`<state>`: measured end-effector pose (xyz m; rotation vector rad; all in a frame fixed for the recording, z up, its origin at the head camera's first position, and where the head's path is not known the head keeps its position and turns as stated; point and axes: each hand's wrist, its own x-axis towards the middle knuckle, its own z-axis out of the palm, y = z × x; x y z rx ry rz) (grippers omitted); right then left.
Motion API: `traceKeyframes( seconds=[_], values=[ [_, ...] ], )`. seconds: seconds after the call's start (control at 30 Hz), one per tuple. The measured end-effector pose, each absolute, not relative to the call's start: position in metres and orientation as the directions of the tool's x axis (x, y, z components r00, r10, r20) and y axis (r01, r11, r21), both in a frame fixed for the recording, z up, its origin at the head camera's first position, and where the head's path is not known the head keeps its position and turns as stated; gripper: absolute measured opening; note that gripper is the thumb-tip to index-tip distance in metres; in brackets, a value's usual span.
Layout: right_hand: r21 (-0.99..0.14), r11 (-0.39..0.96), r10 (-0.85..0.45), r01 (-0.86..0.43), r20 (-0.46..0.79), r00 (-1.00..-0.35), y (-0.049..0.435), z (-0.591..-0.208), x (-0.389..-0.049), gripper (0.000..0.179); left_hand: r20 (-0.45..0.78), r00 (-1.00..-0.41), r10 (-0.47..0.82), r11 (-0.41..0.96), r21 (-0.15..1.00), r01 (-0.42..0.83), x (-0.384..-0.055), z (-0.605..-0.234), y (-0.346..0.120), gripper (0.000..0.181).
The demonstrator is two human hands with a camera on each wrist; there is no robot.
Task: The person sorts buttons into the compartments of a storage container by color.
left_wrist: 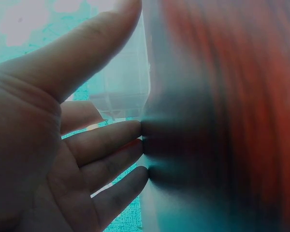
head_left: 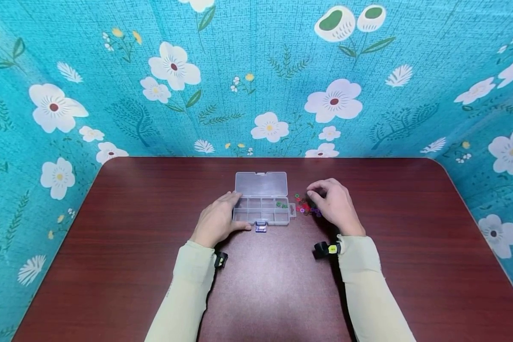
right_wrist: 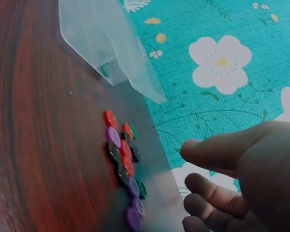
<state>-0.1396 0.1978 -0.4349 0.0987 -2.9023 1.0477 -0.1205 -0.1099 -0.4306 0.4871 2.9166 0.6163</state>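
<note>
A clear plastic compartment box (head_left: 262, 217) lies on the table, its lid (head_left: 261, 184) swung back. Two green buttons (head_left: 279, 204) are in its back right compartment. My left hand (head_left: 215, 221) holds the box's left end, thumb along the front edge and forefinger toward the back corner. In the left wrist view, the other fingertips (left_wrist: 135, 129) touch the table. Right of the box is a loose cluster of red, purple, green and dark buttons (right_wrist: 125, 152). Over the cluster's far right side hovers my right hand (head_left: 334, 204), fingers loosely bent, nothing visible between thumb and fingertips.
A blue-tinted latch (head_left: 261, 227) sticks out from the box's front, and a clear hanging tab (head_left: 292, 210) from its right end. The dark red-brown table (head_left: 154, 190) ends at a blue floral cloth (head_left: 222, 85) behind and at both sides.
</note>
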Motion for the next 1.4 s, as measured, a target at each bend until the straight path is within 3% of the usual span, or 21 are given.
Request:
traceKeyframes(
  seconds=[0.6, 1.03, 1.4],
  values=[
    [-0.599, 0.800, -0.076, 0.030, -0.152, -0.985, 0.213, -0.431, -0.138, 0.012, -0.045, -0.942, 0.333, 0.860, 0.424, 0.284, -0.120, -0.431, -0.110, 0.096],
    [-0.586, 0.809, -0.031, 0.054, -0.135, -0.990, 0.212, -0.436, -0.142, 0.012, -0.039, -0.941, 0.335, 0.858, 0.424, 0.288, -0.120, -0.431, -0.110, 0.096],
    [-0.591, 0.806, -0.093, 0.024, -0.167, -0.982, 0.216, -0.431, -0.138, 0.014, -0.038, -0.940, 0.338, 0.859, 0.421, 0.291, -0.121, -0.432, -0.110, 0.095]
  ],
)
